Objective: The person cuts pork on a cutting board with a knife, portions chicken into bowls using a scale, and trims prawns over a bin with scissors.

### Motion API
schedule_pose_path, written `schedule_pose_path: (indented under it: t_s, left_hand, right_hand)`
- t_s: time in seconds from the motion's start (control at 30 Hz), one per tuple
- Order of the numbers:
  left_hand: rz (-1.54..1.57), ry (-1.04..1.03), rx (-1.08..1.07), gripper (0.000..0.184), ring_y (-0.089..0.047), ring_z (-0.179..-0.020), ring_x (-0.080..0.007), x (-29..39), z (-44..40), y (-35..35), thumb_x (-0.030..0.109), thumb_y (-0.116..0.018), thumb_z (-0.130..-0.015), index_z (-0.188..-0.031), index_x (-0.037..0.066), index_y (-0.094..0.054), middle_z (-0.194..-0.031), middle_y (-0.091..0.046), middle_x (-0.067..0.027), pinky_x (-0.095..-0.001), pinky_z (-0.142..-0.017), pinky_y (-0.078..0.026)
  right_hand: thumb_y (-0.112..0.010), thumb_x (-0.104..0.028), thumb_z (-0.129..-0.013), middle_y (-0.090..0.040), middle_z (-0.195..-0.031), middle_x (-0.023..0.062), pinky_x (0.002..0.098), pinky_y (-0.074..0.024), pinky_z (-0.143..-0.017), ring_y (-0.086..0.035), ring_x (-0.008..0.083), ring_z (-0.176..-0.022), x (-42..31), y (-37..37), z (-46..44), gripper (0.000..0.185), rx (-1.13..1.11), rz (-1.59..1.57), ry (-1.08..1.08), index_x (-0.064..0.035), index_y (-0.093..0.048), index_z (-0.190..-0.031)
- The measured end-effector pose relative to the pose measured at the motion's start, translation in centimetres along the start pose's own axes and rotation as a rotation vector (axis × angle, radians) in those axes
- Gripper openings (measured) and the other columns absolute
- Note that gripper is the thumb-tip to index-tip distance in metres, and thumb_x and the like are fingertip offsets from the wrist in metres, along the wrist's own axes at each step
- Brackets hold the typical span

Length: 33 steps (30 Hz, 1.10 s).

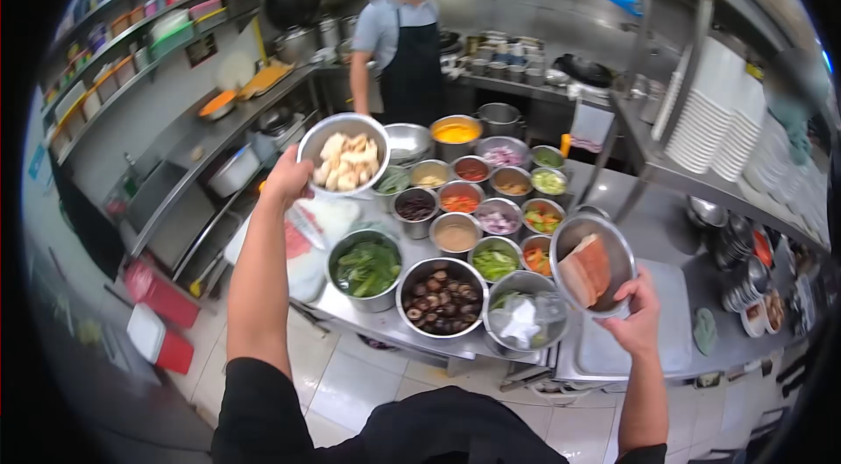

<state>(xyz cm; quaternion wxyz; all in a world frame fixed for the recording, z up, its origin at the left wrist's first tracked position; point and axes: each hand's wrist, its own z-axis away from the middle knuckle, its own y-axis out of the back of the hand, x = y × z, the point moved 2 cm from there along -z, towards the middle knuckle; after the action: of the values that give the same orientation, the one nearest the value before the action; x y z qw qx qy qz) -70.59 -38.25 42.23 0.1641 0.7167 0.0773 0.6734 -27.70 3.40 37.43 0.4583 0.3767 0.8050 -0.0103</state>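
Note:
My left hand [291,177] grips the rim of a metal bowl [352,124], raised and tilted towards me above the counter's left part. Pale, cream-coloured chunks [347,161] of food fill it; their kind is unclear. On the other side, my right hand [639,313] is closed on the lower right edge of a second metal bowl [621,255]. That one is also tipped towards me and holds orange-pink fish pieces [587,273] that look like salmon. Between the two bowls stand several metal containers, among them leafy greens [365,268] and dark mushrooms [441,297].
A person in a dark apron [415,70] stands behind the counter. A white cutting board [302,240] lies at the left, a flat metal tray [659,324] at the right. Stacked white plates [701,118] fill the overhead shelf. Red bins [166,293] stand on the floor.

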Motion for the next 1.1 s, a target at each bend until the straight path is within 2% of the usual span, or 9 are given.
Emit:
schedule_pose_path:
  t_s: [0.17,0.37,0.47,0.67,0.77,0.8,0.93,1.03,1.1]
  left_hand:
    - [0.167,0.112,0.127,0.051,-0.055,-0.058,-0.0149,-1.0,-4.2,5.0,0.003,-0.048,-0.082,-0.132,0.014,-0.042,-0.084,-0.058,-0.007,-0.0299,-0.05,-0.05]
    - [0.257,0.2,0.229,0.054,-0.055,-0.061,-0.015,-7.7,-12.5,8.5,0.007,-0.051,-0.089,-0.139,0.015,-0.032,-0.084,-0.057,-0.0071,-0.0317,-0.055,-0.051]
    - [0.274,0.237,0.129,0.055,-0.058,-0.06,-0.0164,-14.5,-19.8,9.6,0.008,-0.051,-0.091,-0.141,0.015,-0.029,-0.086,-0.06,-0.0097,-0.0326,-0.05,-0.052]
    - [0.357,0.395,0.069,0.04,-0.06,-0.055,-0.0185,-24.2,-30.1,9.1,0.004,-0.044,-0.091,-0.13,0.008,-0.036,-0.086,-0.061,-0.0139,-0.03,-0.043,-0.052]
    - [0.377,0.387,0.012,0.039,-0.062,-0.055,-0.0193,-26.7,-33.4,8.4,0.002,-0.043,-0.091,-0.128,0.008,-0.038,-0.089,-0.062,-0.0156,-0.03,-0.042,-0.052]
    - [0.391,0.405,-0.002,0.037,-0.064,-0.059,-0.0215,-27.6,-34.5,8.1,0.002,-0.044,-0.091,-0.127,0.007,-0.04,-0.092,-0.063,-0.0168,-0.031,-0.044,-0.054]
    - [0.47,0.462,-0.129,0.041,-0.066,-0.064,-0.0255,-30.8,-38.0,6.8,0.009,-0.049,-0.092,-0.132,0.006,-0.037,-0.098,-0.062,-0.0191,-0.0357,-0.051,-0.058]
    - [0.354,0.513,-0.219,0.059,-0.068,-0.077,-0.0285,-28.0,-36.3,8.8,0.023,-0.058,-0.092,-0.141,0.004,-0.029,-0.111,-0.059,-0.0217,-0.0388,-0.062,-0.059]
    - [0.269,0.453,-0.229,0.07,-0.067,-0.086,-0.027,-27.3,-35.6,10.7,0.027,-0.062,-0.092,-0.146,0.005,-0.025,-0.123,-0.056,-0.0208,-0.0375,-0.067,-0.059]
  right_hand:
    - [-0.083,0.002,-0.055,-0.047,-0.129,0.0122,0.0331,-0.0444,-0.094,-0.053,0.024,-0.114,0.3,-7.6,-8.4,0.043,-0.095,-0.082,0.037,-0.0084,-0.05,-0.081]
    - [-0.089,-0.016,-0.06,-0.055,-0.098,0.0045,0.0251,-0.0511,-0.065,-0.061,0.0119,-0.081,0.9,-24.6,-17.6,0.039,-0.259,-0.03,-0.129,-0.0055,-0.057,-0.077]
    - [-0.089,-0.025,-0.063,-0.057,-0.091,0.0059,0.0277,-0.0516,-0.065,-0.061,0.0136,-0.074,1.6,-35.6,-20.3,0.038,-0.351,-0.024,-0.17,-0.0046,-0.06,-0.077]
    - [-0.089,-0.031,-0.066,-0.055,-0.109,0.0152,0.0335,-0.054,-0.077,-0.065,0.021,-0.079,2.4,-54.5,-23.5,0.042,-0.479,0.202,-0.315,-0.0031,-0.063,-0.084]
    - [-0.089,-0.027,-0.067,-0.058,-0.098,0.0112,0.0323,-0.0551,-0.076,-0.066,0.0205,-0.081,5.2,-61.0,-23.9,0.039,-0.37,0.298,-0.341,-0.0021,-0.062,-0.082]
    - [-0.088,-0.028,-0.066,-0.059,-0.103,0.0147,0.0358,-0.0534,-0.082,-0.066,0.0263,-0.085,6.0,-62.8,-24.2,0.04,-0.315,0.424,-0.233,-0.0016,-0.064,-0.083]
    - [-0.086,-0.032,-0.067,-0.059,-0.116,0.0289,0.0412,-0.0445,-0.099,-0.055,0.0361,-0.117,9.0,-66.8,-25.5,0.039,-0.344,0.399,-0.518,-0.0037,-0.068,-0.088]
    - [-0.086,-0.033,-0.065,-0.06,-0.112,0.0287,0.0408,-0.0453,-0.098,-0.056,0.0376,-0.115,12.2,-68.2,-25.6,0.041,-0.248,0.531,-0.434,-0.0038,-0.069,-0.088]
    - [-0.087,-0.031,-0.064,-0.063,-0.101,0.0191,0.0388,-0.0509,-0.086,-0.063,0.0333,-0.094,13.9,-69.0,-25.7,0.04,-0.169,0.666,-0.314,-0.002,-0.07,-0.085]
